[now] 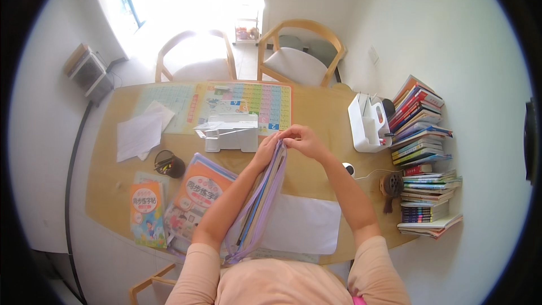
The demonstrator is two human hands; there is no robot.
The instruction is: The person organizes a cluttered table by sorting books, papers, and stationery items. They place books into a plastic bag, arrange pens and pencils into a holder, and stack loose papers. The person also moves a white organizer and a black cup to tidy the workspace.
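A mesh or clear zip document bag with lilac edging stands on its long edge in front of me, its top side open towards me. Several books or papers are packed inside it. My left hand grips the bag's far corner from the left. At the same corner, the fingertips of my right hand pinch the lilac edge; the zip pull itself is too small to make out. Left of the bag, partly under my left forearm, lies another lilac-trimmed bag with an orange-covered copybook. White paper lies to the right.
A white box with a clear lid stands on a colourful chart mat. Leftward are loose sheets, a black mesh pen cup and a copybook. A white caddy and book stacks line the right.
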